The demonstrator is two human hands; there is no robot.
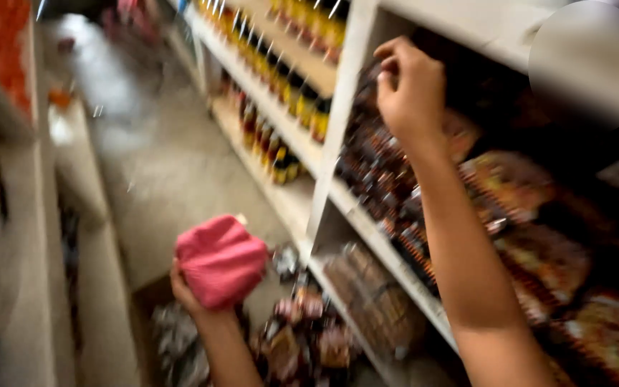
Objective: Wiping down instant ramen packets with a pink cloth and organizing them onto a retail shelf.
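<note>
Head view: left hand (189, 290) grips one pink cloth (221, 260); right hand (410, 89) curled among blurred packets (381, 179), grip unclear, count unreadable

Two bare forearms, no sleeves visible; left hand (189, 290) and right hand (410, 89) ungloved, no rings or watch.

The aisle floor (159, 165) between the shelving runs stays open — a clear passage. The right shelf bay is packed with dark snack packets (381, 179), leaving room only near its top, by the white upright (342, 107). Bottles (281, 86) fill the farther shelves; packets in a box (302, 344) block the floor below.
</note>
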